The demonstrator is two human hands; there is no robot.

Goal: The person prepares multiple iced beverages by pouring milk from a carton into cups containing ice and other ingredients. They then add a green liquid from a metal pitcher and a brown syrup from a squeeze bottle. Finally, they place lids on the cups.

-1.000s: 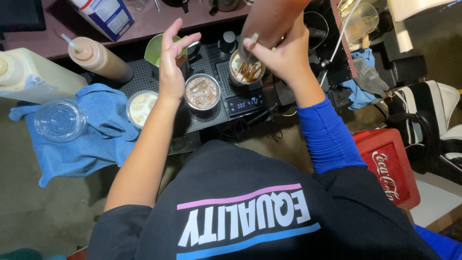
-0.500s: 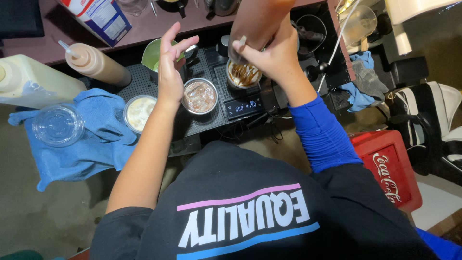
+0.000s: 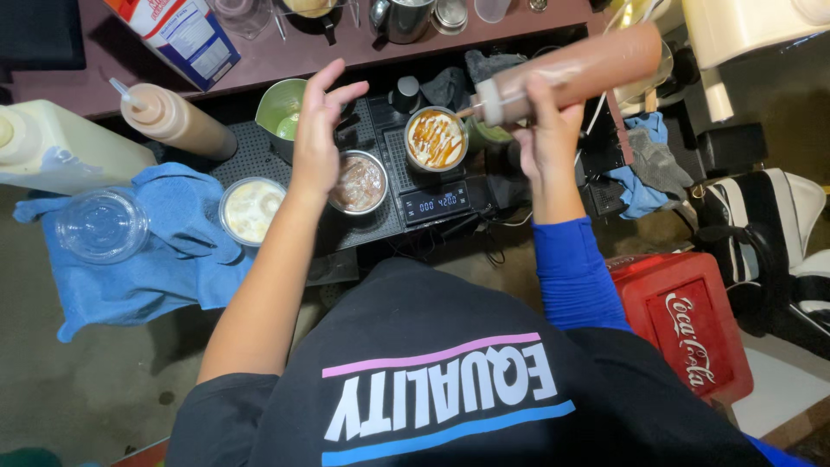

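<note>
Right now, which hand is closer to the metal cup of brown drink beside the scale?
Left. The left hand hovers open just beside the metal cup, over its left rim. The right hand is further right, past the scale, holding a brown squeeze bottle toward the drizzled cup.

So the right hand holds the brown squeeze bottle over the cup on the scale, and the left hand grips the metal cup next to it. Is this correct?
Not quite. In the head view the left hand is open, fingers spread, above the metal cup, gripping nothing. The rest holds: the right hand holds the brown squeeze bottle with its nozzle over the cup on the scale.
</note>
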